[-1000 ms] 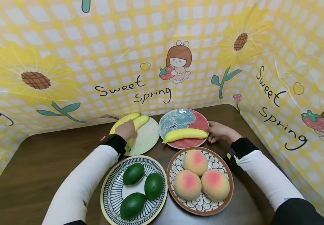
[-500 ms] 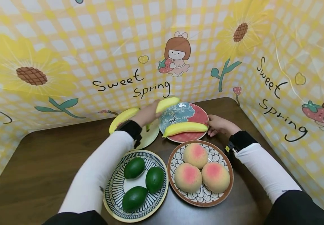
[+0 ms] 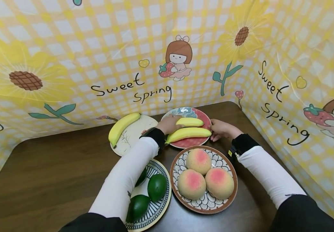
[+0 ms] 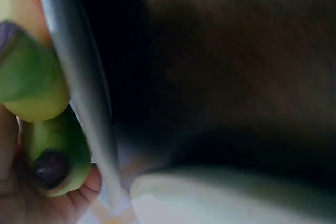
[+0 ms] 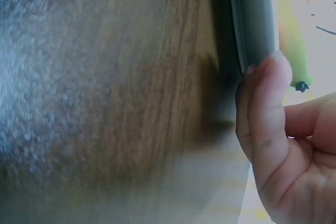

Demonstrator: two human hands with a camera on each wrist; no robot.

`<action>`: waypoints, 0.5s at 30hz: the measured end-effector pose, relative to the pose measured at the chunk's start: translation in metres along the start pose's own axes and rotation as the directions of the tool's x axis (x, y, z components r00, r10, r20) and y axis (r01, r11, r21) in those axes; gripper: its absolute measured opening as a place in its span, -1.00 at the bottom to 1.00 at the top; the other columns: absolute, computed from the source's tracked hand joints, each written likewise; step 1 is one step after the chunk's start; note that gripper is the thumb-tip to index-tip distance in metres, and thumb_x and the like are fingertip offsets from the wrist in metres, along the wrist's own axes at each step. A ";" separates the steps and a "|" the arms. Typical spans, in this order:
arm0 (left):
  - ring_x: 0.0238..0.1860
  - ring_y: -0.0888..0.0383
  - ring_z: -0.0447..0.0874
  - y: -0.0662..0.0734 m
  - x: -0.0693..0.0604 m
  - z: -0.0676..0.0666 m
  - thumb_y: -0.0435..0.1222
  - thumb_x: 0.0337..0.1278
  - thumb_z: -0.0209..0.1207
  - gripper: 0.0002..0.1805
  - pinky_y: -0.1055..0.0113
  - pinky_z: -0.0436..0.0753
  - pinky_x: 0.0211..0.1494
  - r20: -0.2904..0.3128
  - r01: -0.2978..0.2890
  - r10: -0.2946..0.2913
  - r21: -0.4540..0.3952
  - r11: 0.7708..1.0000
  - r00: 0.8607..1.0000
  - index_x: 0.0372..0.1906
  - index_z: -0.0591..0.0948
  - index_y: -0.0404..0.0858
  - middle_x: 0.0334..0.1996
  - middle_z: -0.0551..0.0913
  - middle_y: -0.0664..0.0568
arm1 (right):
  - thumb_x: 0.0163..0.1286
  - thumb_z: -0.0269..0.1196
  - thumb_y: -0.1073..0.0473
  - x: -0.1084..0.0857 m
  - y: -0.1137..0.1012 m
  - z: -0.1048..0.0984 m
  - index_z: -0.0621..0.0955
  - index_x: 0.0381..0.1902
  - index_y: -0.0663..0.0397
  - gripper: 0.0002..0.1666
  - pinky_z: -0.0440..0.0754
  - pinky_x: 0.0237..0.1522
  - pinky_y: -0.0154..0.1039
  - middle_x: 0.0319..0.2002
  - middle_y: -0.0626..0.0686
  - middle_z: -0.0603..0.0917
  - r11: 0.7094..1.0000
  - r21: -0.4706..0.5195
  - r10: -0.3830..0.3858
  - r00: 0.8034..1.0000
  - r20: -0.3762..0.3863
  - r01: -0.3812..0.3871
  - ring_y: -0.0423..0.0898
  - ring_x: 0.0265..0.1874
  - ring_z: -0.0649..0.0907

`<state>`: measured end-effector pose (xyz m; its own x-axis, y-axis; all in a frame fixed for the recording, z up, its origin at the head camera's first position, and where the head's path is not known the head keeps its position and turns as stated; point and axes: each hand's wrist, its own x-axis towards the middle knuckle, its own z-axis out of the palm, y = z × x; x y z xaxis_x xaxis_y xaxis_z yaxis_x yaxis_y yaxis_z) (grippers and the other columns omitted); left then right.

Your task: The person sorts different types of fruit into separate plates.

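Note:
My left hand grips a yellow banana at its left end, over the blue-and-red plate at the back. In front of it, a second banana lies on the same plate. Seen from the left wrist, the fingers curl round the held banana at its dark-tipped, greenish end. At the plate's right edge, my right hand holds the rim; the right wrist view has its fingers against the plate's side. Part of the held banana is hidden by the left hand.
A pale plate at back left bears one banana. Nearer stand a blue-striped plate with green fruits, partly behind the left sleeve, and a brown-rimmed plate with three peaches. A checked cloth backs the table.
My left hand has lifted a banana from the pale plate and carried it right, down onto the blue-and-red plate behind the other banana. The right hand stays at that plate's rim.

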<state>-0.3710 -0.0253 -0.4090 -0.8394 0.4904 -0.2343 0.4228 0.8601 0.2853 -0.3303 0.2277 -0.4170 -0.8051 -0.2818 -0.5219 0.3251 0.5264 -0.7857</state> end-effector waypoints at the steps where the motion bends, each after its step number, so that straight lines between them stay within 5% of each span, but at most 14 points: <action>1: 0.55 -0.19 0.28 0.000 0.000 0.002 0.04 0.57 -0.01 -0.35 -0.04 0.31 0.59 -0.006 -0.017 0.017 0.004 1.000 1.000 0.59 0.25 -0.11 0.52 0.35 -0.23 | 0.71 -0.28 0.24 0.000 0.001 0.001 -0.17 0.61 0.33 -0.34 0.67 -0.52 -0.42 -0.37 0.07 0.50 1.000 0.000 0.005 1.000 0.003 -0.005 -0.25 -0.61 0.57; 8: 0.63 -0.23 0.10 -0.003 -0.004 0.003 -0.01 0.62 -0.09 -0.38 -0.07 0.08 0.69 0.030 -0.044 0.045 -0.048 0.998 0.999 0.59 0.25 -0.17 0.55 0.33 -0.18 | 0.71 -0.28 0.23 0.001 -0.002 0.003 -0.13 0.61 0.30 -0.36 0.67 -0.51 -0.41 -0.32 0.11 0.47 1.000 -0.020 0.015 1.000 -0.011 -0.015 -0.24 -0.60 0.56; 15: 0.63 -0.23 0.11 -0.001 -0.005 0.001 -0.05 0.64 -0.14 -0.38 -0.05 0.09 0.69 0.073 -0.066 0.070 -0.064 0.996 0.995 0.60 0.20 -0.22 0.56 0.30 -0.20 | 0.72 -0.24 0.19 -0.001 -0.005 0.000 -0.07 0.59 0.35 -0.36 0.68 -0.51 -0.39 -0.29 0.13 0.49 0.998 -0.058 0.010 1.000 -0.011 -0.011 -0.24 -0.61 0.57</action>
<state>-0.3668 -0.0286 -0.4092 -0.7804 0.5587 -0.2807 0.4544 0.8152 0.3592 -0.3305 0.2253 -0.4127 -0.8070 -0.2680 -0.5263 0.3042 0.5752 -0.7593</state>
